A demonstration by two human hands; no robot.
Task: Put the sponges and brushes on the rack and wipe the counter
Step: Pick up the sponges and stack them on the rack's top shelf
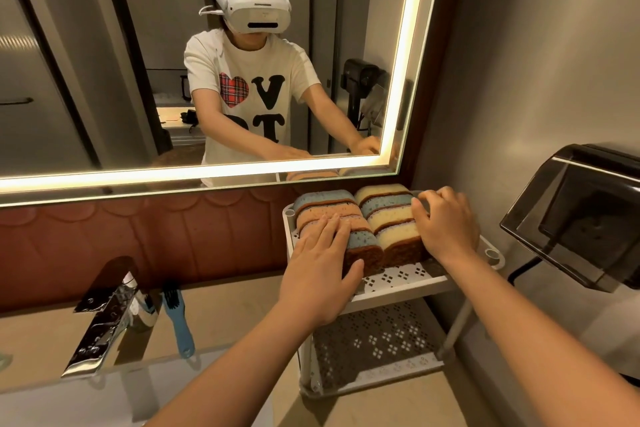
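Several sponges (384, 215) in blue, orange and yellow stand on edge in two rows on the top shelf of a white two-tier rack (405, 282). My left hand (320, 270) lies with straight fingers on the left row, thumb against the front sponge. My right hand (445, 222) has its fingers curled over the right side of the right row. A blue-handled brush (178, 319) with dark bristles lies on the beige counter (235, 315) to the left. A second brush (147, 308) sits beside the tap, partly hidden.
A chrome tap (100, 326) juts out at the left over the basin edge. A lit mirror (194, 55) covers the wall behind. A dark dispenser (575, 215) hangs on the right wall. The rack's lower shelf (377, 347) holds nothing I can see.
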